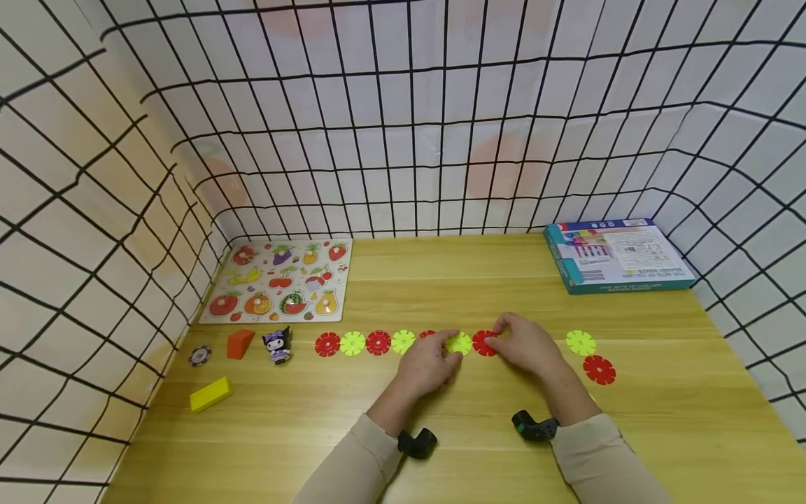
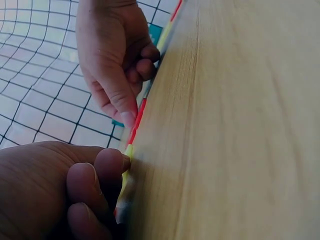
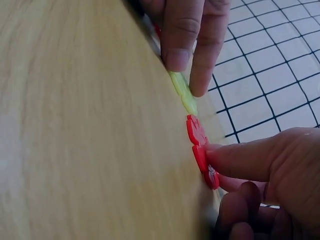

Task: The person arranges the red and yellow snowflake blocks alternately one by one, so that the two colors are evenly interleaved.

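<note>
Red and yellow-green notched plastic snowflake discs lie in a straight row on the wooden table. With thumb and index finger at its edges, my left hand (image 1: pixel 423 362) holds a yellow-green snowflake disc (image 1: pixel 462 344) flat on the table. My right hand (image 1: pixel 527 346) pinches the red snowflake disc (image 1: pixel 481 343) at the row's right end. In the right wrist view the red disc (image 3: pixel 196 131) lies right beside the yellow-green disc (image 3: pixel 181 90); whether they touch, I cannot tell. Another red disc (image 1: pixel 425 334) is partly hidden behind my left hand.
Right of my hands lie a loose yellow-green disc (image 1: pixel 581 343) and a red disc (image 1: pixel 599 369). A fruit puzzle board (image 1: pixel 345 280), figurine (image 1: pixel 277 346), orange block (image 1: pixel 239 344), yellow block (image 1: pixel 210 395) and round token (image 1: pixel 199 355) sit left. A flat box (image 1: pixel 620 255) lies back right, near black grid walls.
</note>
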Demonstrator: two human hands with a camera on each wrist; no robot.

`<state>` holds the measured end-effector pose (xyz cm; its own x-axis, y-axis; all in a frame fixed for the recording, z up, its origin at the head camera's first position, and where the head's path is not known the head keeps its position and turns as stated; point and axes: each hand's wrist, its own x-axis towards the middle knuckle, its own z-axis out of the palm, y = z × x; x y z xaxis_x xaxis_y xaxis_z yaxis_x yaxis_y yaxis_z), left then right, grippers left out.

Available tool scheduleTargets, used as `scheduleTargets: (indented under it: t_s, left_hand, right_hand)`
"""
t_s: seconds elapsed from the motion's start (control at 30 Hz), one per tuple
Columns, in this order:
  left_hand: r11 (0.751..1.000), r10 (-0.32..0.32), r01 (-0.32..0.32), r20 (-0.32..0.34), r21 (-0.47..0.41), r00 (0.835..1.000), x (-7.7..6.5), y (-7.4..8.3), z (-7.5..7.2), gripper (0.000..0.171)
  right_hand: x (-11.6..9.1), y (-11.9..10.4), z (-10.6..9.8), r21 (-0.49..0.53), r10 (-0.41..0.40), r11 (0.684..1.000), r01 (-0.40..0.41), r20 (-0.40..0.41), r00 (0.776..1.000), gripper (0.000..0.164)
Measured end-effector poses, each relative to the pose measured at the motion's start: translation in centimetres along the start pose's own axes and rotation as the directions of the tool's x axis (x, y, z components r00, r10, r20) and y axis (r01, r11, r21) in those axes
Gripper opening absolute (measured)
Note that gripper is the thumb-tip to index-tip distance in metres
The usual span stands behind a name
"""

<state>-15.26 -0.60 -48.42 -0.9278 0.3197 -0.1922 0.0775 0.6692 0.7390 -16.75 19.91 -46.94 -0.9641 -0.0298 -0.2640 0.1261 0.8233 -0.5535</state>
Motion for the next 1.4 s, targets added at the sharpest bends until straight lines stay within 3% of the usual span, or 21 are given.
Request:
scheduleTargets:
  t_s: [0.17,0.27,0.43,0.6,0.77,0.9,0.97,1.03,1.2,1.3,1.4]
  left_hand:
    - [1.0,-0.012,0.012,0.012,-0.018,1.0,-0.1,-0.3,0.0,0.046]
    - [1.0,-0.009,0.01,0.013,-0.027,1.0,-0.2,-0.4,0.1,0.047]
    - [0.999,0.012,-0.012,-0.005,-0.031,1.0,-0.3,-0.7,0.3,0.048]
    - [0.999,0.023,-0.024,-0.022,-0.032,0.999,-0.6,-0.8,0.3,0.049]
    - [0.997,0.065,-0.064,-0.042,0.039,0.997,-0.6,-0.8,0.5,0.048]
    - [0.985,0.141,-0.131,-0.078,0.114,0.987,-0.1,-0.3,0.8,0.045]
    - [0.985,0.158,-0.152,-0.079,0.084,0.984,0.2,0.1,1.1,0.043]
    - [0.987,0.156,-0.157,-0.05,-0.02,0.987,0.4,0.6,1.6,0.042]
    - [0.954,0.102,-0.084,0.049,-0.288,0.994,0.8,2.3,3.1,0.042]
    - [0.953,0.056,-0.044,0.031,-0.299,0.998,1.0,3.1,3.7,0.042]
    - [0.965,-0.005,0.006,0.003,-0.26,1.0,1.2,3.5,3.8,0.043]
  right_hand:
    - [-0.1,0.0,0.2,0.01,-0.01,1.0,0.009,0.009,1.0,0.026]
    - [-0.4,0.2,-0.1,0.067,-0.004,0.998,0.001,0.046,0.999,0.028]
    - [-1.1,1.3,-1.8,0.198,-0.045,0.98,0.026,0.093,0.995,0.034]
    - [-2.1,2.9,-4.1,0.234,-0.064,0.971,0.046,0.072,0.995,0.045]
    - [-3.6,4.4,-5.8,0.212,-0.068,0.976,0.055,0.054,0.996,0.056]
    - [-4.8,5.7,-6.6,0.144,-0.081,0.987,0.073,0.054,0.995,0.048]
    - [-5.4,6.4,-6.9,0.12,-0.084,0.99,0.076,0.066,0.994,0.045]
    - [-6.0,7.1,-7.1,0.11,-0.099,0.99,0.088,0.096,0.99,0.045]
    - [-7.9,9.3,-7.3,0.164,-0.157,0.98,0.118,0.257,0.953,0.055]
    - [-8.9,10.7,-6.9,0.182,-0.163,0.977,0.109,0.313,0.936,0.058]
    - [-9.5,11.7,-6.2,0.149,-0.134,0.985,0.093,0.301,0.944,0.058]
